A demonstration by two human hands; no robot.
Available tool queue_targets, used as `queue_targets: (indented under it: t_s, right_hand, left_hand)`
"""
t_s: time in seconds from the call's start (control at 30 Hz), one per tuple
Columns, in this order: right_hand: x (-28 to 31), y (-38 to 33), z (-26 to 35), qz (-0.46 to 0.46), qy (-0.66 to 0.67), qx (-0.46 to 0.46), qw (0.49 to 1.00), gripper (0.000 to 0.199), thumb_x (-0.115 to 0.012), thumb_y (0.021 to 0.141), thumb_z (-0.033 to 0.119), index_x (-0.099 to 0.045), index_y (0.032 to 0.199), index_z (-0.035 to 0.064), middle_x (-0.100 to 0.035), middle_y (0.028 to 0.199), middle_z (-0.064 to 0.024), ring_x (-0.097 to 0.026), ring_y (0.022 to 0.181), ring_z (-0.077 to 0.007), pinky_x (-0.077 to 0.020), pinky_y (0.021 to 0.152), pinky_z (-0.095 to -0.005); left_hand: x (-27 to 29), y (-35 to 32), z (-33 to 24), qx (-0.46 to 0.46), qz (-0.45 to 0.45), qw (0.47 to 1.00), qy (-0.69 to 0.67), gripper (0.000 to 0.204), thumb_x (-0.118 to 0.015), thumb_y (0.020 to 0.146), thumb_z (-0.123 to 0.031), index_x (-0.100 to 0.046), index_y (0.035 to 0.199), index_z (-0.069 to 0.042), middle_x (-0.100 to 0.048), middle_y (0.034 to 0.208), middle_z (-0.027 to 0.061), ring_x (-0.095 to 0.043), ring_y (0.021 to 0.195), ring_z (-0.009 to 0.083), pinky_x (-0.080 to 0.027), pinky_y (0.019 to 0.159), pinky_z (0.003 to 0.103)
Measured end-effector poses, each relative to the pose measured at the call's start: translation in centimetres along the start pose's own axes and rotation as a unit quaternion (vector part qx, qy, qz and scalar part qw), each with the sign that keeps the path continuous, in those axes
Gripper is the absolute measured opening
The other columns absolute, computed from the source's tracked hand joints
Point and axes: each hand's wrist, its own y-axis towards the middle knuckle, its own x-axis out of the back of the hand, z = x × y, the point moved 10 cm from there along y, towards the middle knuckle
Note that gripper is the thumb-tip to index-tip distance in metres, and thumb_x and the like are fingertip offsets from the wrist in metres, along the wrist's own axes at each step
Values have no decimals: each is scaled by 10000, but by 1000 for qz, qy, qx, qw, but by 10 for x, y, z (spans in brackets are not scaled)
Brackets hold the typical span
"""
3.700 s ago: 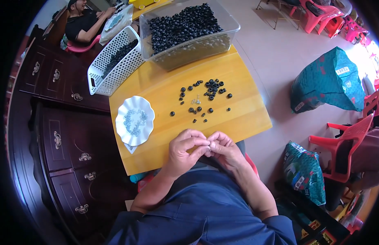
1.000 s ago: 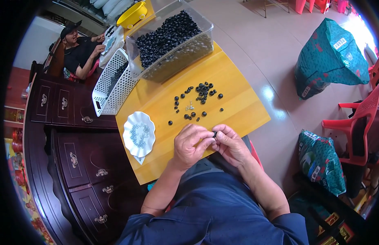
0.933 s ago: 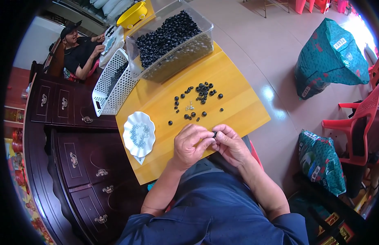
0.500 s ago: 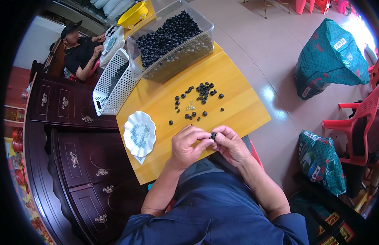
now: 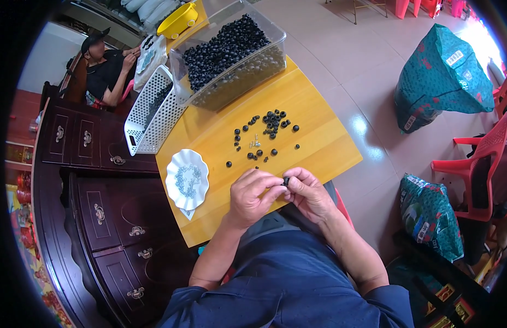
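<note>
Above the table's near edge, my left hand and my right hand meet. Between their fingertips is a small round black part, pinched from both sides. Its underside is hidden by the fingers. Loose round black parts lie scattered beyond my hands, some showing a hole. Among them sit a few tiny silvery pieces. Left of my left hand is a white wavy-edged dish with small clear, bluish pieces in it.
A clear plastic bin full of black parts stands at the table's far side, beside a white perforated basket. Dark wooden drawers line the left. Another person sits far left. Green bags and a red chair are right.
My hands stay nearly still, with the black part shifting very slightly between the fingertips. The other person's hands have drawn up and closer together.
</note>
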Motion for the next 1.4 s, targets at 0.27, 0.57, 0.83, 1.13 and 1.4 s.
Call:
queue_targets:
  t_s: [0.27,0.57,0.83,1.13,1.4]
  right_hand:
    - [3,0,0,-12,-16,10,1000,224,-750,923,139,-648,1100,47,-653,957,-54,-600,802,-151,-516,776,-308]
    - [3,0,-1,-16,-23,13,1000,214,-749,916,111,-649,1093,46,-666,963,-63,-613,809,-146,-524,780,-289]
    - [3,0,0,-20,-37,18,999,212,-753,912,119,-654,1084,45,-671,955,-62,-616,800,-144,-526,767,-283]
    - [-12,-1,2,33,-75,22,996,211,-739,932,121,-627,1102,69,-684,957,-40,-647,857,-116,-528,787,-268]
    - [-8,-2,-3,46,-85,-4,995,282,-792,887,120,-545,1021,91,-669,933,-19,-640,858,-108,-507,776,-253]
  left_hand:
    - [1,2,-8,-22,7,999,40,212,-855,707,-24,-708,858,-44,-673,762,84,-628,662,248,-494,601,332]
    - [4,-3,-6,-14,-9,999,34,209,-856,705,-27,-708,852,-42,-670,759,85,-628,662,248,-495,600,335]
    - [4,-1,-6,-14,4,999,32,202,-851,710,-20,-706,849,-39,-668,753,85,-628,663,247,-494,603,333]
    - [-8,-13,31,191,84,963,-169,250,-843,747,-30,-731,968,1,-668,858,58,-636,733,161,-525,689,280]
    - [-14,-14,25,144,164,962,-163,302,-830,760,-39,-747,1049,-9,-662,867,62,-635,752,155,-515,702,274]
